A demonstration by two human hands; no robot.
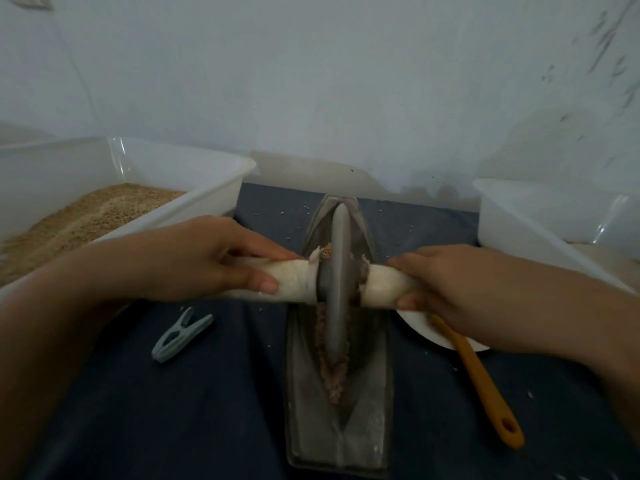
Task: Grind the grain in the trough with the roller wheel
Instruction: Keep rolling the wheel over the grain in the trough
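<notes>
- The left hand point(207, 258) and right hand point(446, 289) are each curling around an end of the white handle point(294, 280).
- The roller wheel point(337, 282) is standing in the trough point(374, 393), mid-grind on the grain point(334, 375).
- Next, likely, rolling it along the groove under steady, even pressure.

Two bare hands: left hand point(221, 258) and right hand point(450, 289), uncovered from fingertips to wrist. Bare left forearm point(69, 306) and bare right forearm point(561, 313) too, skin showing as far up as can be seen. Slender fingers, smooth knuckles. Short, rounded, plain nail on the left thumb point(267, 286); similarly short nail on the right thumb point(405, 303). Forearms softened and widened by the lens.
</notes>
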